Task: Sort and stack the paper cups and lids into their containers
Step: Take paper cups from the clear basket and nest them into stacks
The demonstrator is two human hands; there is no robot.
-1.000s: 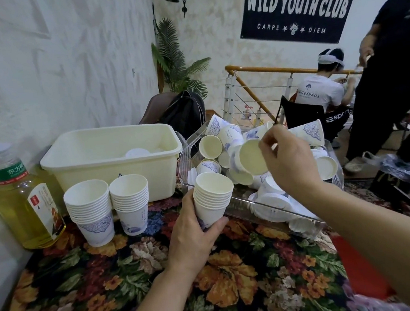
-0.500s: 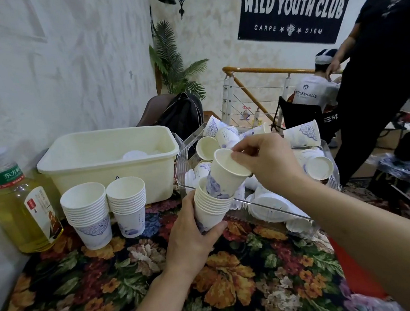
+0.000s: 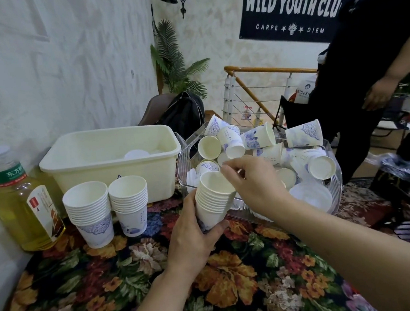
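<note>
The left hand (image 3: 191, 234) is gripping a nested stack of paper cups (image 3: 213, 199), its fingers and thumb curling round the lower part of the stack and holding it clear of the floral tablecloth (image 3: 236, 285). The right hand (image 3: 254, 183) is resting at the rim of the top cup in that stack, its fingers bending loosely over the far edge; whether they are pinching the rim or only touching it cannot be told.

Just beyond the right hand, a clear plastic basket (image 3: 337, 187) is holding a jumble of loose paper cups (image 3: 257, 137), lying on their sides and pointing every way, with white lids (image 3: 313, 195) lying under and beside them on the right. Beyond the left hand, a cream plastic tub (image 3: 79, 157) is sitting on the cloth with a few white lids (image 3: 137, 153) inside it. To the left of the left hand, two finished cup stacks are standing upright, touching each other: a taller one (image 3: 89, 214) and a shorter one (image 3: 130, 205), both in front of the tub. Further left still, a bottle of yellow drink (image 3: 23, 205) with a green band is standing against the wall.

Far past the basket, a person in dark clothes (image 3: 365, 64) is standing near a railing (image 3: 266, 70), beneath a dark banner (image 3: 290, 9).
</note>
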